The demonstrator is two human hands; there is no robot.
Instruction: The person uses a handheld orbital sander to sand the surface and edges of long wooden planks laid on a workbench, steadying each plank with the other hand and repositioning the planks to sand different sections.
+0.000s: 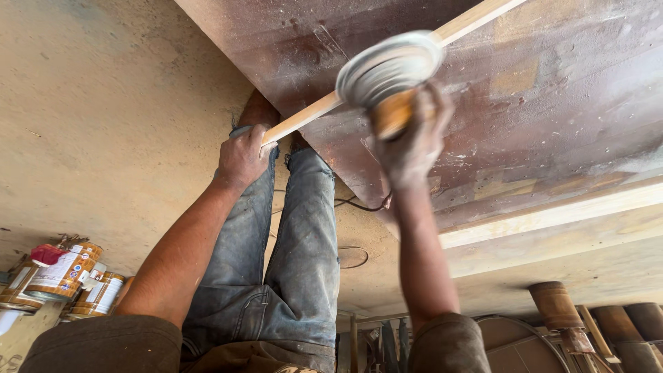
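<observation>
Seen from the head camera, the left hand (242, 157) is clamping the near end of a pale strip (387, 72) lying across the brown board (552, 90), the right hand (413, 135) is gripping a blurred disc (388, 68) over the strip, and orange-and-white labelled cans (69, 276) are sitting at lower left, contents unseen.

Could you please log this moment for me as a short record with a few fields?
Left hand: grips the near end of a thin wooden strip
Right hand: holds a round sanding disc tool on the strip, blurred
Surface: dusty dark brown board under the strip
Clothing: blue jeans
Nearby: paint tins on the floor
</observation>
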